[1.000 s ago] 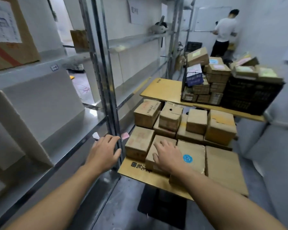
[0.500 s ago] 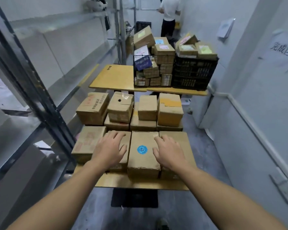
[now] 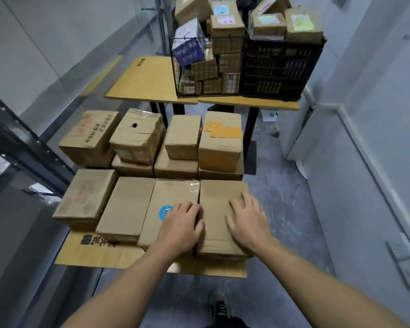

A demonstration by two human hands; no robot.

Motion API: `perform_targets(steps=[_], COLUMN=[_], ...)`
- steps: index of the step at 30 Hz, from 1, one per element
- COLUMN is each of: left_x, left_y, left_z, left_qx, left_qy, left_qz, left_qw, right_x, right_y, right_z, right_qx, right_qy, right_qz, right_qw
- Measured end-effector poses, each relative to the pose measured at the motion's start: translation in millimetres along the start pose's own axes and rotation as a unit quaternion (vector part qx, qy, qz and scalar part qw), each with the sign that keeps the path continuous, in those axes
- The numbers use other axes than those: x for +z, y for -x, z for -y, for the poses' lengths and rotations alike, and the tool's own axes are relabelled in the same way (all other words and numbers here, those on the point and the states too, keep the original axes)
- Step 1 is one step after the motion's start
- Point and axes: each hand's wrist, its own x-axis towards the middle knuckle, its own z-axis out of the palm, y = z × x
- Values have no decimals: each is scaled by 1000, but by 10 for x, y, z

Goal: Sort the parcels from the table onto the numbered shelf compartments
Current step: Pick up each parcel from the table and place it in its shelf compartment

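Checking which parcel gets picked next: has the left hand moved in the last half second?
Yes. The left hand shifted rightward: it was left of the blue sticker, and now lies to the right of it, partly covering it.

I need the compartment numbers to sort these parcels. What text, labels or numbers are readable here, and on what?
Nothing reads clearly enough to quote.
Red print on the back-left box: blurred.
Black characters on the near table: blurred.
White lettering on the blue parcel: blurred.
Print on the round blue sticker: too small.
No compartment numbers show.
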Motion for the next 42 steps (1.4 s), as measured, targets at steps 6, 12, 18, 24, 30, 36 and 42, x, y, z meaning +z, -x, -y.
perform_targets(steps=[6, 12, 18, 24, 30, 36, 42], left_x=[104, 186, 186, 20, -49, -15, -282], left_y=[-2, 20, 103, 195, 376, 558, 750], left_z=[-63, -125, -190, -229, -273, -213, -275], left_qx=[9, -4, 26, 80, 55, -31, -30], left_qy=[-42, -44, 44, 283, 367, 460, 577], left_qz=[0, -17, -31, -66, -114, -40, -66], left_qw=[999, 999, 998, 954, 921, 886, 814], right_x=[134, 221, 129, -31, -122, -223, -307], right_y=[42, 117, 204, 505, 812, 1011, 909], right_z=[-209, -271, -214, -310, -280, -255, -141], right_qx=[36, 79, 110, 118, 111, 80, 5], right_qy=[-116, -213, -268, -354, -413, -456, -431], right_qz=[-9, 14, -35, -118, -172, -205, -194], right_qw=[993, 974, 956, 920, 888, 863, 881])
